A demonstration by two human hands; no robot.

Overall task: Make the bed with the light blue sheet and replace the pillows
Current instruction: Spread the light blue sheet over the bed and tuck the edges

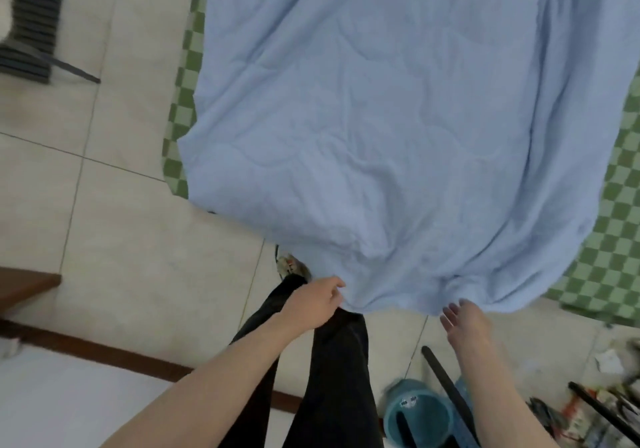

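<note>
The light blue sheet (381, 118) lies spread and wrinkled over the bed, whose green checkered cover (609, 246) shows along both sides. The sheet's near edge hangs off the foot of the bed in front of me. My left hand (311, 304) is at that hem on the left, its fingers curled and pinching the cloth. My right hand (465, 319) is at the hem further right, fingers straight and spread, just below the edge and holding nothing. No pillows are in view.
My dark-trousered legs (332, 378) stand on the pale tiled floor (114, 226). A teal bucket (419, 416) and a dark pole stand at my right, with clutter at far right. A striped chair (31, 21) is at top left, brown furniture (24, 285) at left.
</note>
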